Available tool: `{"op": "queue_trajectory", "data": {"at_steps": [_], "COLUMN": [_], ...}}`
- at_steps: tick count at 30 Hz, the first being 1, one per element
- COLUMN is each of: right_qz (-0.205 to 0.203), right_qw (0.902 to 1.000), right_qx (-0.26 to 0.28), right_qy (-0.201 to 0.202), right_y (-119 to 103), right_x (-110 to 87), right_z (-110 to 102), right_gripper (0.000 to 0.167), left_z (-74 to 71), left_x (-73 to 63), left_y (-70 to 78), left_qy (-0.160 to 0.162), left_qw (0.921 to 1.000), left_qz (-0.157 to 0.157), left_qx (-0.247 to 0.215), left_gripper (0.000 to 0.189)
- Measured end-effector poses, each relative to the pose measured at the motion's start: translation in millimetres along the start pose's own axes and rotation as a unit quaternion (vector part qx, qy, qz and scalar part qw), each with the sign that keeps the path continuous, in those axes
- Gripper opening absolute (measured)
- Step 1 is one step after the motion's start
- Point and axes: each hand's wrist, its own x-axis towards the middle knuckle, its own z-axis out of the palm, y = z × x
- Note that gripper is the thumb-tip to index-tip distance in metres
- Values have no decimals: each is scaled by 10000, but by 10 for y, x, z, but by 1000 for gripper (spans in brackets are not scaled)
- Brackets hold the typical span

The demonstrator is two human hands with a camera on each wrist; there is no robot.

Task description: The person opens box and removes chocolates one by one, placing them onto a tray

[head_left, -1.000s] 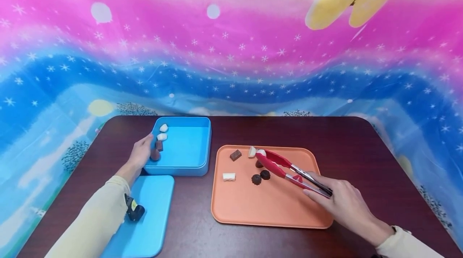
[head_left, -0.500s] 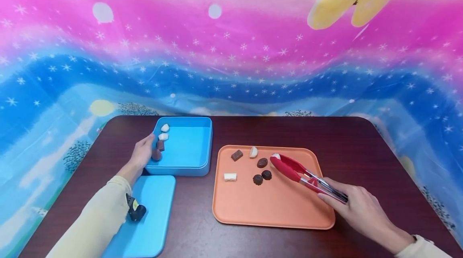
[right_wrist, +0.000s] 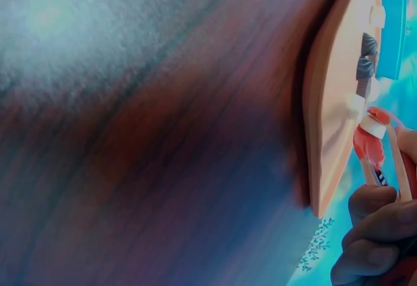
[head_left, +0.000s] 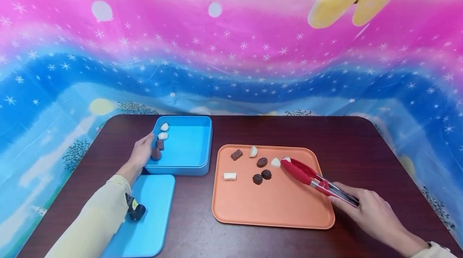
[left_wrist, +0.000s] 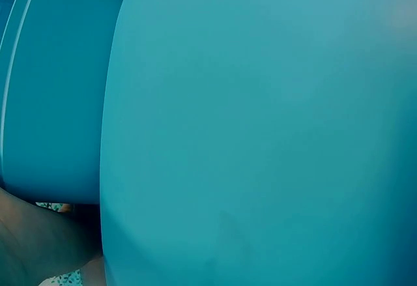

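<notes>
My right hand (head_left: 372,213) holds red-tipped metal tongs (head_left: 302,173) over the right part of the orange tray (head_left: 267,207). Between the tong tips is a small white chocolate (right_wrist: 373,126), mostly hidden in the head view. Just left of the tips lies a white, roughly triangular chocolate (head_left: 275,162). Beyond it sit an oval brown chocolate (head_left: 262,162) and two dark round ones (head_left: 262,177). My left hand (head_left: 140,151) grips the left wall of the blue box (head_left: 191,170); some of its fingers are hidden. Inside, white and brown chocolates (head_left: 163,136) line the left side.
A blue lid (head_left: 155,218) lies in front of the box, under the left forearm. A brown rectangular chocolate (head_left: 236,154), a white half-round one (head_left: 253,152) and a white bar (head_left: 230,176) are on the tray's left. A patterned cloth (head_left: 231,61) hangs behind the dark table (head_left: 195,209).
My right hand has moved right, carrying the tongs and the white chocolate. The oval brown and white triangular chocolates have come into sight. My left hand still holds the box.
</notes>
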Motion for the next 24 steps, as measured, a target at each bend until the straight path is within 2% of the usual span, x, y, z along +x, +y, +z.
{"op": "queue_trajectory", "data": {"at_steps": [5, 12, 16, 24], "right_qz": [-22, -74, -173, -285], "right_qw": [9999, 9972, 9946, 9967], "right_qx": [-16, 237, 426, 161], "right_qy": [-98, -707, -925, -749], "right_y": [12, 18, 18, 22], "right_x": [-45, -94, -87, -80], "right_z": [19, 52, 74, 45], "right_gripper": [56, 56, 57, 59], "left_z": [-10, -11, -4, -14], "left_x": [-6, -9, -7, -7], "left_y": [3, 2, 8, 24], "left_qy": [-18, -65, -65, -31], "left_qw": [10000, 9999, 10000, 10000], "left_qz": [46, 28, -15, -32], "left_qx": [50, 72, 58, 37], "left_gripper": [66, 67, 67, 68]}}
